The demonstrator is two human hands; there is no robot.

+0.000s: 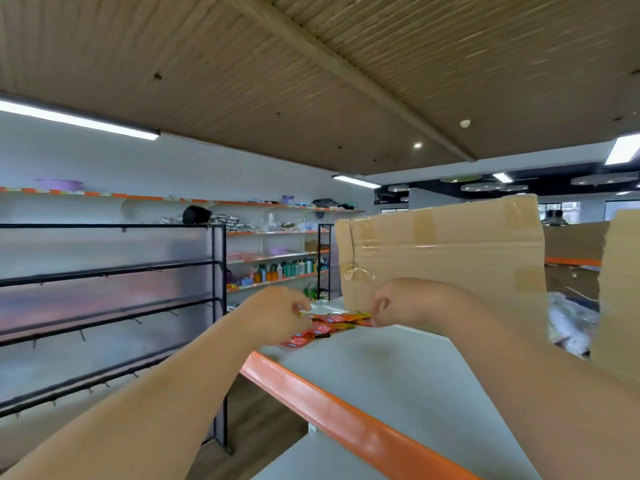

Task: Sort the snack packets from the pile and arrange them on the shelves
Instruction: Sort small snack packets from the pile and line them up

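Most of what lies behind the tall cardboard box (440, 251) is hidden from you. It stands on the white shelf top (398, 375) straight ahead, taped at its seams, and blocks the far side. To your left is a black rack (110, 306) of bars and hooks, with your left forearm crossing in front of its lower part. A second cardboard flap (620, 289) is cut off at the right edge. In the gap between it and the box only a jumble of pale wrappers (571, 327) shows, too blurred to name. Beyond the rack, wall shelves (277, 258) carry bottles and tubs too small to read.

Your left hand (277, 315) and right hand (408, 303) sit just in front of the box with fingers curled. Each pinches an end of the red and yellow snack packets (329, 323). The packets lie on the shelf top near the far end of its orange front edge (346, 417). You cannot tell how many there are, because they overlap and your fingers cover their ends.
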